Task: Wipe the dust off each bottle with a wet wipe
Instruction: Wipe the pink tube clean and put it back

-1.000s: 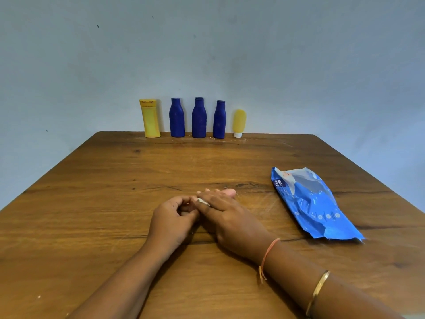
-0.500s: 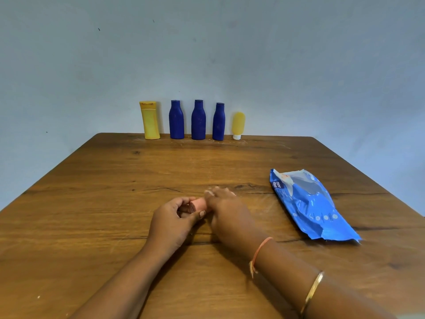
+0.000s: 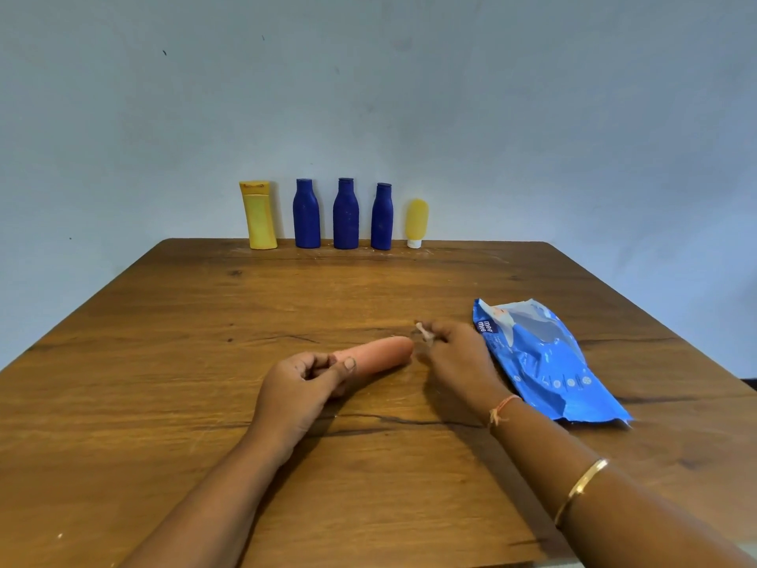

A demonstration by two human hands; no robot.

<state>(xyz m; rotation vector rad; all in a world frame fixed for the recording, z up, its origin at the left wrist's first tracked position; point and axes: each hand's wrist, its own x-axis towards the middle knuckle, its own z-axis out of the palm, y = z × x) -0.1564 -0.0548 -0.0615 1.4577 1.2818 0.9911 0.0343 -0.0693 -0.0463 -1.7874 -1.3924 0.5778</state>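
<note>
Nearest: left hand (image 3: 303, 387) curled round the near end of a peach bottle (image 3: 379, 355), laid on its side on the table (image 3: 164, 403), far tip pointing away and rightward. Just beside that tip, right hand (image 3: 458, 356), fingers bunched, pinching a small crumpled wet wipe (image 3: 424, 334); contact with the bottle impossible to tell.

Probably light, smooth, round plastic, so apt to roll or slip once damp. Best gripped firmly at one end, wiped along the body, then turned.

Close by the right hand, a blue wipe pack (image 3: 545, 362), soft and crinkly.

Farthest, upright in a row by the wall: yellow bottle (image 3: 259, 217), left blue bottle (image 3: 306, 215), middle blue bottle (image 3: 346, 215), right blue bottle (image 3: 381, 218), small yellow tube (image 3: 417, 219) on its white cap. Likely easy to topple; take each round the middle.
</note>
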